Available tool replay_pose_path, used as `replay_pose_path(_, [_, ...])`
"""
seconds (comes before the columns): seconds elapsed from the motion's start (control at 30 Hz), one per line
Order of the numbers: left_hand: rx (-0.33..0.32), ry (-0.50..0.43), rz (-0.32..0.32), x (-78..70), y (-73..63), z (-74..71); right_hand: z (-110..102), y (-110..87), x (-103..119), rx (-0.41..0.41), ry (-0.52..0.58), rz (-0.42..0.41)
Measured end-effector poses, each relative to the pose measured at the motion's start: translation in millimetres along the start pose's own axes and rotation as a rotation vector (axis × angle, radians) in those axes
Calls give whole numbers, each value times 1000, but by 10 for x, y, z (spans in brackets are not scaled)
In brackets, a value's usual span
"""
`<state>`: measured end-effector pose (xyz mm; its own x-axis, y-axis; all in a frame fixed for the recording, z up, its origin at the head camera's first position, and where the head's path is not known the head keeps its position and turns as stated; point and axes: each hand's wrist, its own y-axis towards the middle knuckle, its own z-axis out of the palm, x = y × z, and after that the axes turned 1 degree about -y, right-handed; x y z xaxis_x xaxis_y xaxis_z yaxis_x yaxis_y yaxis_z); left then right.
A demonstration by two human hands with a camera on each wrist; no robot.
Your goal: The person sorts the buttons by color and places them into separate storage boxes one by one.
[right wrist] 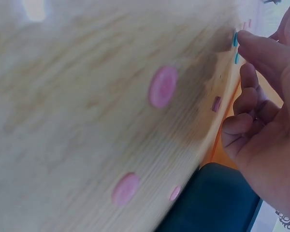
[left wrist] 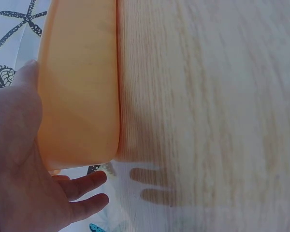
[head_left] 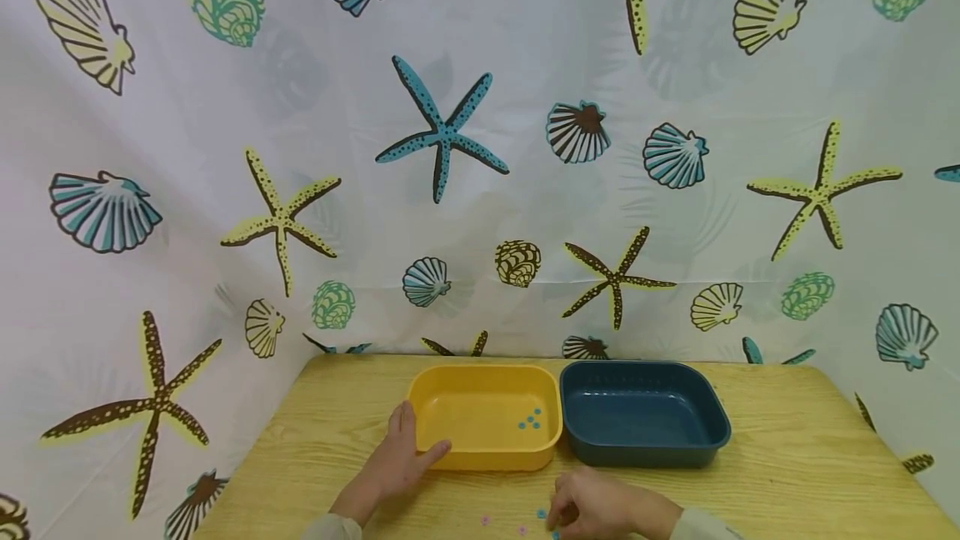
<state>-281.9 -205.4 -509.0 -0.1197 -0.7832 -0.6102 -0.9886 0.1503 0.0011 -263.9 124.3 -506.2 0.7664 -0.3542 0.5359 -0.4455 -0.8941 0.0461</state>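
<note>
My left hand (head_left: 401,461) rests at the near left corner of a yellow plastic tub (head_left: 487,463), thumb at its rim and fingers extended along its side. In the left wrist view those fingers reach past the tub's end. In front of the tubs, my right hand (head_left: 596,502) is low over the table, one fingertip at a small blue button (right wrist: 235,38). Its other fingers are bent; whether any of them pinch the button is unclear. A second blue button (right wrist: 237,58) lies close by. Several blue buttons (head_left: 530,419) lie inside the yellow tub.
A dark blue tub (head_left: 645,457) stands against the yellow one's right side. Pink buttons (right wrist: 163,87) are scattered on the wooden table (head_left: 795,448) near the right hand. A white curtain (head_left: 517,215) printed with shells and starfish hangs behind and at both sides.
</note>
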Motion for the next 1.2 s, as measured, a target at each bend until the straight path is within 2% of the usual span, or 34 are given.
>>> replay_pose_path(0.37, [7,4,-22,15,14,10,41,5,-58,4,-14,-23])
replay_pose_path(0.67, [7,10,-16,23,20,6,54,9,-85,-9,-4,-34])
replay_pose_path(0.9, [8,-4,-9,32,17,19,48,15,-33,4,-14,0])
replay_pose_path(1.2, [8,-2,-6,21,11,8,53,32,-26,2,-12,0])
